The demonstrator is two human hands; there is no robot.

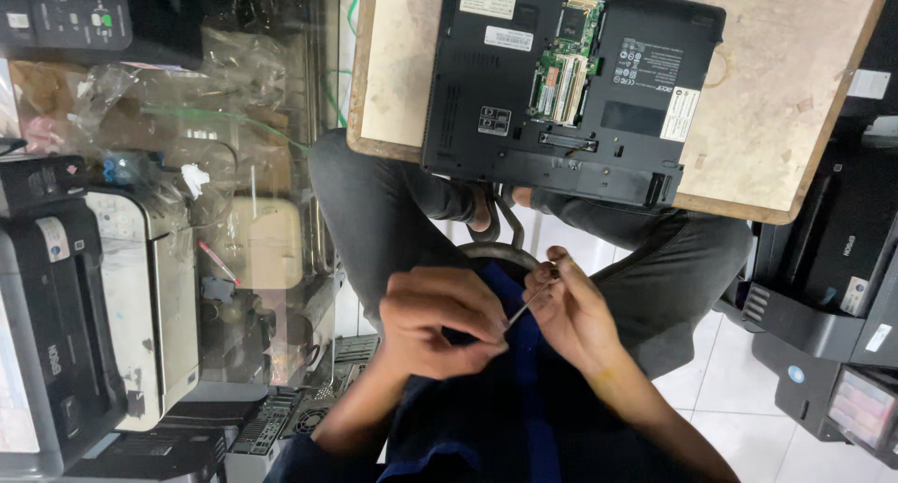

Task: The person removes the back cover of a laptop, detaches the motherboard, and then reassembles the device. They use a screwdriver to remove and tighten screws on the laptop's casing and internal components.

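our left hand (440, 319) and right hand (571, 310) both pinch a thin tool (529, 302) over our lap, below the laptop (571, 81).

We note the laptop (571, 86) lying on the tabletop (786, 90), printers (94, 305) at left, both hands (440, 319) meeting in front of it over the lap.

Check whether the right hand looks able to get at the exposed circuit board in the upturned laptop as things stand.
Probably yes: the laptop lies open-bottomed on the small table with nothing over the circuit board. But the right hand is holding a thin metal tool with the left hand.
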